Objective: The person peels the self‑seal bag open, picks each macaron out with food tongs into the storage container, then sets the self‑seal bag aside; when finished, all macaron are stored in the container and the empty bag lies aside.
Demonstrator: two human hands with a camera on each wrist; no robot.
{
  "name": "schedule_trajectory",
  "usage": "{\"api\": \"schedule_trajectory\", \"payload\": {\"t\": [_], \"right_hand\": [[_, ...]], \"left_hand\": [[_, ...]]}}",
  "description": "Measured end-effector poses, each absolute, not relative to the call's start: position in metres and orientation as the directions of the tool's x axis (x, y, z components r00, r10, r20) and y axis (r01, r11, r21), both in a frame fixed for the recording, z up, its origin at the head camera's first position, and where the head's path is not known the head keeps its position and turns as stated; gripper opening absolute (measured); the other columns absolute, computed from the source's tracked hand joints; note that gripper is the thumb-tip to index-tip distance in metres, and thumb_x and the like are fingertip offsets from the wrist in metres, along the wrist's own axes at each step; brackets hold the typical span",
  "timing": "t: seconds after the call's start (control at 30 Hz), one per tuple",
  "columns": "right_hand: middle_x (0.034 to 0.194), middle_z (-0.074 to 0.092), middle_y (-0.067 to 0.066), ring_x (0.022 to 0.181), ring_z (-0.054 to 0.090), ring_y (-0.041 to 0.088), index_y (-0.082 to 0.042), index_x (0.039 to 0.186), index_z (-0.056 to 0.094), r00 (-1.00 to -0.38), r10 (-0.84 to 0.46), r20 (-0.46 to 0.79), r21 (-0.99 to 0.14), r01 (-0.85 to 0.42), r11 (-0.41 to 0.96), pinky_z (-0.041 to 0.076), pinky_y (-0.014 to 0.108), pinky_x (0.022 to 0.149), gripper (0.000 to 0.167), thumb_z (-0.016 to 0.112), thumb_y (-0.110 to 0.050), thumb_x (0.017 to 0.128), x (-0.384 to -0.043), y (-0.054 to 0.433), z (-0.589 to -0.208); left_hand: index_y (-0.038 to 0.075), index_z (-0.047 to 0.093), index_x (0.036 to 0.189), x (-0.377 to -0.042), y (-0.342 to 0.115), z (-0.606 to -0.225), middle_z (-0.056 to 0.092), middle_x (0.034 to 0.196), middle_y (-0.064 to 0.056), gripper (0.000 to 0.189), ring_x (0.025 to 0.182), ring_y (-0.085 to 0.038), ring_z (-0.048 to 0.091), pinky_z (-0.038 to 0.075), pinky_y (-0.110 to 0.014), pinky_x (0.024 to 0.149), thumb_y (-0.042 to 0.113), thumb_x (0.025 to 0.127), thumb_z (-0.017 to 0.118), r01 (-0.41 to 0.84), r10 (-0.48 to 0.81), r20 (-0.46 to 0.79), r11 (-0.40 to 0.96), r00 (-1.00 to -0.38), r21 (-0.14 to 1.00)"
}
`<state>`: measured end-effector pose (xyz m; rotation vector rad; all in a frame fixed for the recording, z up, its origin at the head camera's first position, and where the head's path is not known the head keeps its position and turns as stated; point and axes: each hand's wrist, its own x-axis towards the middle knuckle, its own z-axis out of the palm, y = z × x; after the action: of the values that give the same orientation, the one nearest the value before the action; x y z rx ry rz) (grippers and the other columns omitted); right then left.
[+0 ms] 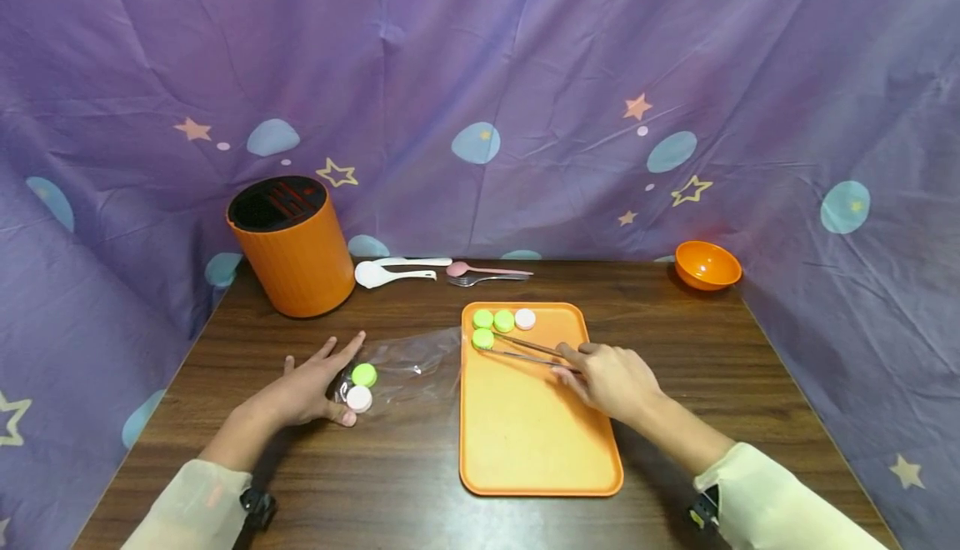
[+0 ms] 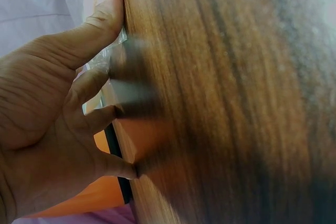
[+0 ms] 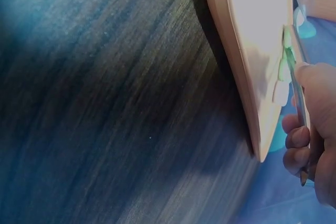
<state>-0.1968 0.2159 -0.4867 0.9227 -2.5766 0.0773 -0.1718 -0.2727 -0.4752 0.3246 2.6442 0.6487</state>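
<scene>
My right hand (image 1: 611, 379) grips a pair of metal tongs (image 1: 528, 357) over the orange tray (image 1: 540, 442). The tips of the tongs lie about a green bottle cap-like disc (image 1: 483, 339) on the tray. Behind it stand two more green discs (image 1: 504, 321) and a white disc (image 1: 525, 318) in a row. To the left, my left hand (image 1: 311, 387) rests with spread fingers on the table at a clear plastic bag (image 1: 420, 358). Between its thumb and forefinger lie a green disc (image 1: 363, 375) and a white disc (image 1: 359, 399). The left wrist view shows the fingertips (image 2: 128, 169) touching the wood.
An orange knife block (image 1: 296, 258) stands at the back left. Along the back edge lie a white ladle (image 1: 390, 273), a white-handled utensil (image 1: 412, 262), a pink spoon (image 1: 487, 270) and a fork (image 1: 487, 280). At the back right sits an orange bowl (image 1: 707, 267).
</scene>
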Motion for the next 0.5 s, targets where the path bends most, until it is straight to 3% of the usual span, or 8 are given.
{"api": "schedule_trajectory", "payload": {"t": [0.5], "right_hand": [[0.082, 0.075, 0.009, 0.062, 0.072, 0.027, -0.016, 0.122, 0.078, -0.737, -0.582, 0.344, 0.071, -0.597, 0.799, 0.056, 0.045, 0.047, 0.034, 0.083, -0.040, 0.099, -0.1939, 0.2162, -0.4799]], "left_hand": [[0.019, 0.011, 0.180, -0.1716, -0.2724, -0.4759, 0.027, 0.181, -0.025, 0.136, 0.170, -0.054, 0.011, 0.000, -0.096, 0.117, 0.042, 0.075, 0.095, 0.127, 0.309, -0.320, 0.867, -0.896, 0.483]]}}
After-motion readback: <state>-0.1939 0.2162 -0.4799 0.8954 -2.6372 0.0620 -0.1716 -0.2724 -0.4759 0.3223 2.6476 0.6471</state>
